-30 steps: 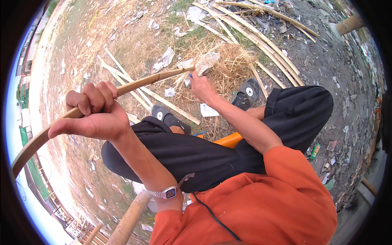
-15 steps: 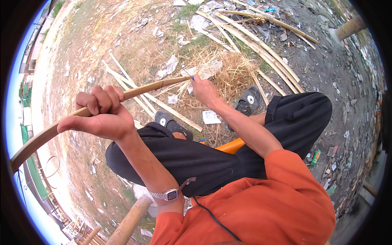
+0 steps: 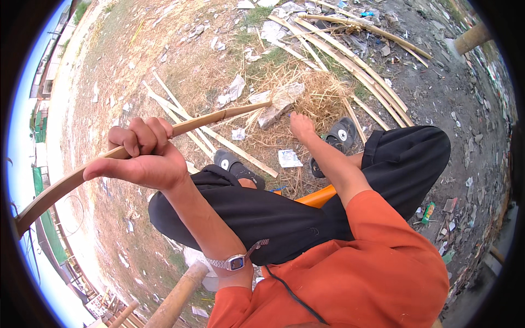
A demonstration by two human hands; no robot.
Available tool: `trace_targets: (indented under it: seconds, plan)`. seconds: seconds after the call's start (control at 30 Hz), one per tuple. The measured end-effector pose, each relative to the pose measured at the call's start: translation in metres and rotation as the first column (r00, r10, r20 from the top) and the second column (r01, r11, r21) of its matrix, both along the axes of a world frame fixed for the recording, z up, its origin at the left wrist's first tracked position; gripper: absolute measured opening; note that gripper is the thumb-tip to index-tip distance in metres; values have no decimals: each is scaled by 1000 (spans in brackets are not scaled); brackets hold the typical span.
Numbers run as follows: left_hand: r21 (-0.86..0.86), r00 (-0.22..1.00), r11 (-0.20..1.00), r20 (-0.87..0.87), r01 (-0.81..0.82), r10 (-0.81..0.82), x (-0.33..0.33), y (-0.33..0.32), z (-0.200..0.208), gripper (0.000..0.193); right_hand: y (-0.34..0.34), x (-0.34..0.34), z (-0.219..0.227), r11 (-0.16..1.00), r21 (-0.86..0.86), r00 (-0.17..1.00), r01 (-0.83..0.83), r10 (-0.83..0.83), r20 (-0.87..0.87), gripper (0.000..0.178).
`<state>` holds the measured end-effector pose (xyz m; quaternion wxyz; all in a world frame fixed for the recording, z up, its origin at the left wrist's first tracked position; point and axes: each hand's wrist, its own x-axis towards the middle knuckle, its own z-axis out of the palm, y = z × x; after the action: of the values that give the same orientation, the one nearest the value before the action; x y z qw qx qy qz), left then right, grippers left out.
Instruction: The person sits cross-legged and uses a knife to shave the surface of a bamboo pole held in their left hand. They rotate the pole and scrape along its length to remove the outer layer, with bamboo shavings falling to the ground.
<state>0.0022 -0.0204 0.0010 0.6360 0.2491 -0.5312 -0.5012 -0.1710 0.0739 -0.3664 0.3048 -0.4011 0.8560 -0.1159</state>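
Observation:
A long split-bamboo strip (image 3: 219,116) runs from the far left rim up to a thin, tapering tip near the middle of the view. My left hand (image 3: 145,150) is closed around it, palm up, with the thumb lying along its near side. My right hand (image 3: 302,127) is closed just right of the strip's tip, apart from it. A bit of a blue-handled knife (image 3: 289,115) peeks out at its fingers; the blade cannot be made out now. Just beyond the strip's tip lies a greyish block (image 3: 281,104) on the ground.
A heap of straw-like shavings (image 3: 322,95) surrounds the block. Several pale bamboo strips (image 3: 355,68) lie at the far right, more (image 3: 188,120) beyond my left foot. My sandalled feet (image 3: 340,135) are close by. A bamboo pole (image 3: 178,295) stands at lower left; litter covers the ground.
My right hand has moved right and slightly nearer, away from the strip's tip, which now shows free. The left hand keeps its hold. The whole view has shifted slightly.

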Motion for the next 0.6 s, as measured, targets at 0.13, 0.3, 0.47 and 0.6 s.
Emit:
trace_targets:
  seconds: [0.13,0.3,0.47,0.6]
  plan:
    - [17,1000,1000,-19,-10,11,4,-2,0,64,-1,7,25,995,-103,998,6,-1,55,25]
    - [-1,1000,1000,-15,10,-10,3,0,0,64,-22,22,93,957,-276,985,93,-49,163,25]
    - [46,994,997,-91,64,-59,-12,4,4,65,-30,10,1,995,-66,997,69,-67,32,25]
    - [33,997,998,-59,46,-44,-2,7,2,65,-25,11,8,993,-119,999,-2,-2,-35,23]
